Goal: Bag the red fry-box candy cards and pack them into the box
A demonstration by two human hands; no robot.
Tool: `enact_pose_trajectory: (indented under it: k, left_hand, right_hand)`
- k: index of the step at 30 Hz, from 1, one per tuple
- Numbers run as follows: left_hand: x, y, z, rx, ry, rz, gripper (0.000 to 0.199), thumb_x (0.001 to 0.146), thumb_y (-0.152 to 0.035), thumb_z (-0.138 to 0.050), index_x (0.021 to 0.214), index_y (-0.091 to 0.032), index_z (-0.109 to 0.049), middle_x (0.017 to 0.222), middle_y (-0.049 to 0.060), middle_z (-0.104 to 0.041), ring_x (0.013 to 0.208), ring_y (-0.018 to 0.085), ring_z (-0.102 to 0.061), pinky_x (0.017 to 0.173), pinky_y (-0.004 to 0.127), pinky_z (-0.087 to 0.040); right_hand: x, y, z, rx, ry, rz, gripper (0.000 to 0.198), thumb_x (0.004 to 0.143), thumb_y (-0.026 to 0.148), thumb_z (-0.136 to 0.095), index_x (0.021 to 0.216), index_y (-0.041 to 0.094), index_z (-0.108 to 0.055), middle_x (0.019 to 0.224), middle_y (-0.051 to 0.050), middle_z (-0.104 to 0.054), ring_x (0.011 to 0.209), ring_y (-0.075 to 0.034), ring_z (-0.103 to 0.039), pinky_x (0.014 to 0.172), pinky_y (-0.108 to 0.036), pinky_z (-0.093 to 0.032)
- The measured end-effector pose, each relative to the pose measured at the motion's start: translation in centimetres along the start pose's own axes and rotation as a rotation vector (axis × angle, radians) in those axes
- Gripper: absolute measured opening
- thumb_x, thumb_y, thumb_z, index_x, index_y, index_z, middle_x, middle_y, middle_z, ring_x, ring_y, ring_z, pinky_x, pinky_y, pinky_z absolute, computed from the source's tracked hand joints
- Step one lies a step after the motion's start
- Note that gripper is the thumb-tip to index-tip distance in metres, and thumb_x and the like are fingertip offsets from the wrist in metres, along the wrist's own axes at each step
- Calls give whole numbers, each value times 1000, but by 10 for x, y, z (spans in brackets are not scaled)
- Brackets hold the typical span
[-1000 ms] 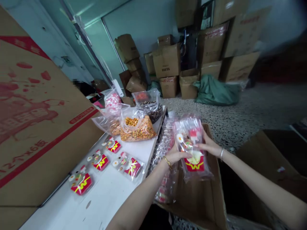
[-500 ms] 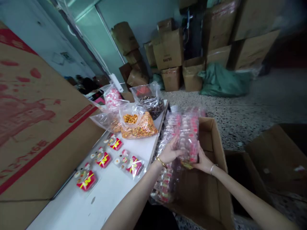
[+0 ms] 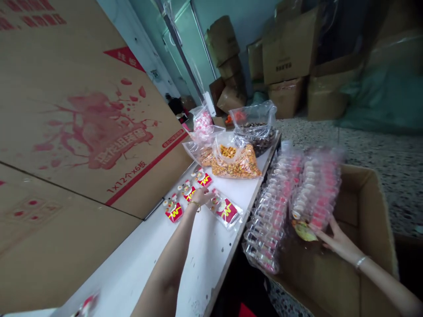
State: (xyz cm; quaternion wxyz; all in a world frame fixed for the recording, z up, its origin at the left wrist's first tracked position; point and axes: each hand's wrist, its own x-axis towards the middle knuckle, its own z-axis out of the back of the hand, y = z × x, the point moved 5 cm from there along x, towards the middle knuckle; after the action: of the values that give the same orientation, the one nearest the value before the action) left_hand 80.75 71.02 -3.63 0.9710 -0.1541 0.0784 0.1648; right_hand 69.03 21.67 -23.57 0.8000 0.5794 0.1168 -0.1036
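My left hand (image 3: pixel 202 197) reaches over the white table (image 3: pixel 194 246), fingers stretched out and apart, among flat clear packets with red, yellow-marked pieces. A red piece in a packet (image 3: pixel 189 193) lies beside it, and a larger clear packet (image 3: pixel 226 210) is just to its right. My right hand (image 3: pixel 340 240) has its fingers spread against the near end of a row of clear plastic packs (image 3: pixel 316 189) with white and red contents. A yellowish-green piece (image 3: pixel 304 230) shows at that end. Another row of packs (image 3: pixel 271 207) stands to the left inside the carton (image 3: pixel 373 220).
A large printed carton (image 3: pixel 82 110) walls off the table's left side. Clear bags of orange-yellow pieces (image 3: pixel 236 165), dark pieces (image 3: pixel 261 136) and pink-white pieces (image 3: pixel 202 123) stand at the table's far end. Brown cartons (image 3: pixel 291 48) are stacked along the back wall.
My left hand has let go of the row of packs and moved left over the packets on the table. My right hand stays at the row's near end. The view has swung left.
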Motion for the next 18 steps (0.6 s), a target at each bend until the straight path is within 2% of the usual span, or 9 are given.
enact_pose_trajectory:
  k: [3,5,7,11,14,18]
  left_hand:
    - [0,11,-12,-4,44,28,44,71,-46,-63,102,-15,-58,87,4,-64,74,17,-59,65,24,-42]
    - [-1,16,-17,-18,59,38,52,74,-48,-59,113,-15,-53,90,6,-64,73,16,-60,62,23,-41]
    - [0,20,-17,-29,68,41,56,71,-50,-62,114,-15,-52,93,6,-64,77,17,-60,62,22,-40]
    - [-1,18,-13,-63,112,40,43,63,-47,-69,91,-14,-61,77,3,-63,72,17,-58,60,22,-40]
    - [-7,9,-8,-124,124,10,29,67,-42,-66,73,-14,-59,66,1,-59,64,14,-55,56,21,-39]
    - [-23,-9,9,-212,92,-74,25,73,-40,-58,69,-15,-54,67,0,-58,66,13,-54,58,21,-41]
  right_hand:
    - [-3,0,-8,156,117,-142,111,68,60,-65,148,28,5,150,-11,-25,102,-30,-61,63,-31,-59]
    - [-5,2,-9,185,109,-176,114,66,58,-69,147,29,4,148,-10,-29,103,-30,-61,64,-31,-59]
    - [-6,4,-10,193,98,-191,115,65,59,-69,148,28,4,147,-11,-32,104,-32,-60,64,-32,-59]
    - [-8,7,-10,185,80,-189,113,63,58,-70,148,29,-1,148,-11,-29,105,-34,-59,62,-33,-58]
    - [-9,9,-11,186,66,-176,113,64,59,-70,148,30,0,149,-12,-27,99,-31,-62,62,-32,-58]
    - [-9,11,-10,163,45,-154,108,67,61,-65,148,28,-2,145,-12,-35,88,-26,-64,61,-32,-57]
